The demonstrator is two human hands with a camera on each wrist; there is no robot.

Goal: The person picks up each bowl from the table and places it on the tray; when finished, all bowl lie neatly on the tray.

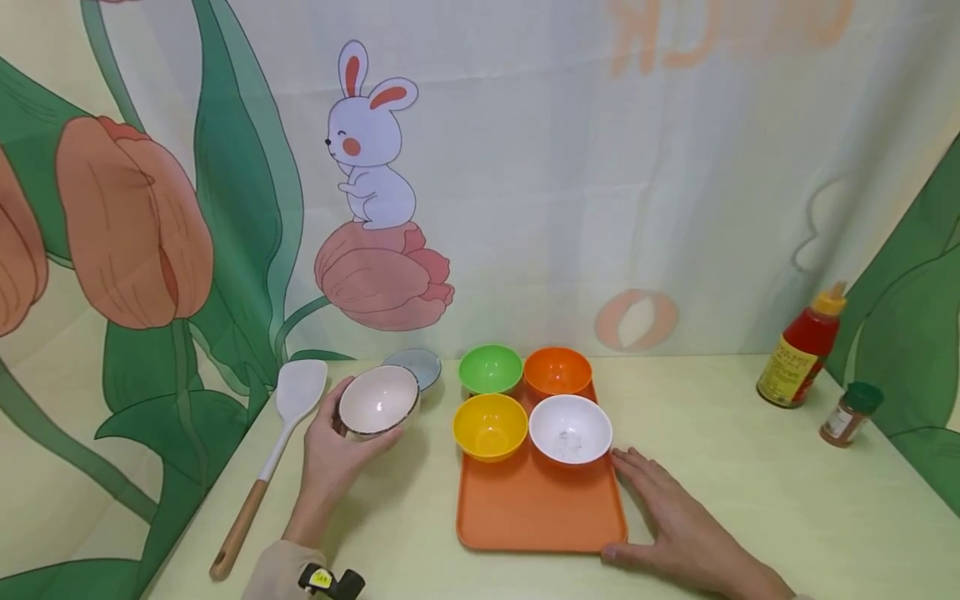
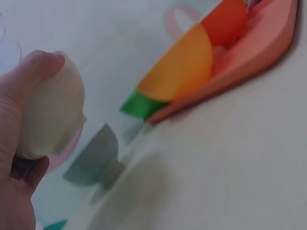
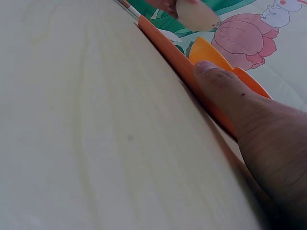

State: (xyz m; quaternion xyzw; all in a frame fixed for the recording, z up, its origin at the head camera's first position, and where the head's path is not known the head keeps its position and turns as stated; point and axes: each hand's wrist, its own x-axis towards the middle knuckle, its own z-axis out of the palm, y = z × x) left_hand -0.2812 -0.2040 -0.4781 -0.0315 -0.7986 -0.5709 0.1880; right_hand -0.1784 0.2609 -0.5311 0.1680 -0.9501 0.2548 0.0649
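Note:
My left hand [image 1: 333,446] grips a cream bowl [image 1: 378,401] with a dark rim, tilted and lifted just left of the orange tray [image 1: 536,508]. In the left wrist view the fingers curl round the cream bowl [image 2: 50,112]. The tray carries a green bowl [image 1: 491,368], an orange bowl [image 1: 557,372], a yellow bowl [image 1: 490,426] and a white bowl [image 1: 571,428]. My right hand [image 1: 667,517] lies flat on the table with straight fingers against the tray's right edge, its thumb touching the tray's front corner [image 3: 192,76].
A white spatula [image 1: 273,442] with a wooden handle lies at the table's left. A grey-blue bowl [image 1: 420,365] sits behind the cream bowl. A red sauce bottle [image 1: 802,348] and a small green-capped spice jar [image 1: 850,413] stand at the far right. A printed curtain hangs behind.

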